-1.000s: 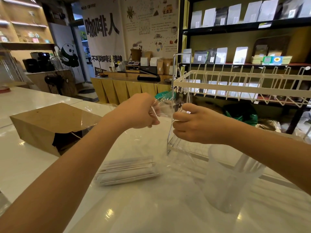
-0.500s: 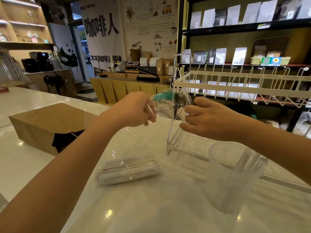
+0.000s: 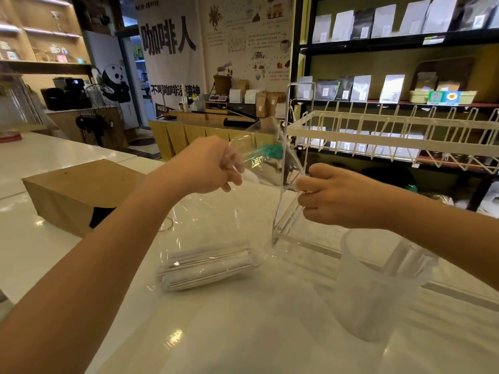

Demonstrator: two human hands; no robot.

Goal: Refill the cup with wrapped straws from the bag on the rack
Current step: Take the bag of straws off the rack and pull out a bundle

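Note:
A clear plastic bag (image 3: 216, 211) stands on the white counter with its top held up in the air. My left hand (image 3: 210, 166) grips the left side of the bag's mouth and my right hand (image 3: 332, 195) grips the right side, the two pulled apart. A bundle of white wrapped straws (image 3: 208, 265) lies flat in the bottom of the bag. The frosted plastic cup (image 3: 378, 287) stands on the counter below my right forearm with a few wrapped straws leaning inside. The white wire rack (image 3: 378, 130) stands just behind my right hand.
A brown paper bag (image 3: 78, 193) lies on its side at the left of the white counter (image 3: 243, 333). Dark shelves with coffee pouches (image 3: 391, 22) fill the back right. A wooden service counter (image 3: 205, 130) stands farther back.
My hands have moved apart, widening the bag's mouth; the right hand has shifted right and slightly down. The straw bundle and cup have stayed in place.

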